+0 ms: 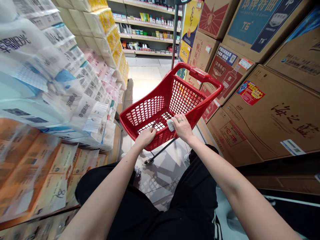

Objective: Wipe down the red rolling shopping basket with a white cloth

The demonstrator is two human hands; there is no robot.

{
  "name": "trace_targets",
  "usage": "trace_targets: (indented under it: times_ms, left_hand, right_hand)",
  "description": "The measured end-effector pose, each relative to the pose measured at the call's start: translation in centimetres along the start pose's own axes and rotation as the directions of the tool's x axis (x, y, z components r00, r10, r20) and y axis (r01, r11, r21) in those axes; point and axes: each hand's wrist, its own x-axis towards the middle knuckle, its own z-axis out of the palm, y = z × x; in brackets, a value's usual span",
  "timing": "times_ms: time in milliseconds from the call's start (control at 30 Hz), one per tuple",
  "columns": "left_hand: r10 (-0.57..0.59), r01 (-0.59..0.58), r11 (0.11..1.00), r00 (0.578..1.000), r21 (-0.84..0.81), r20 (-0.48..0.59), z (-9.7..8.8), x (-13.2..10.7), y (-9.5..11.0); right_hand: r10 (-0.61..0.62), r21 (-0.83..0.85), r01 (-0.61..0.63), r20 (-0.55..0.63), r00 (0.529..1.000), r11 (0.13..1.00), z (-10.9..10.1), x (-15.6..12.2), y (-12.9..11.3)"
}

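A red plastic shopping cart basket (160,106) stands in the aisle in front of me, with nothing visible inside it. My left hand (145,136) is closed over its near rim. My right hand (182,126) grips the same rim further right and also holds a small pale object (170,125) against it; I cannot make out what that object is. A ring shows on one right finger. My legs in black trousers are below.
Wrapped packs of tissue and paper rolls (50,83) are stacked close on the left. Large cardboard cartons (270,110) are piled close on the right. The tiled floor (147,76) runs ahead to shelves of bottles (150,30) at the far end.
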Motion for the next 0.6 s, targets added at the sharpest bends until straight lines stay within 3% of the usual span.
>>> trace_targets:
  times_ms: [600]
  left_hand:
    - [0.005,-0.005,1.0,1.0,0.013,-0.004,0.5,0.3,-0.8]
  right_hand:
    - [0.026,-0.012,-0.026,0.011,1.0,1.0,0.1,0.2,-0.1]
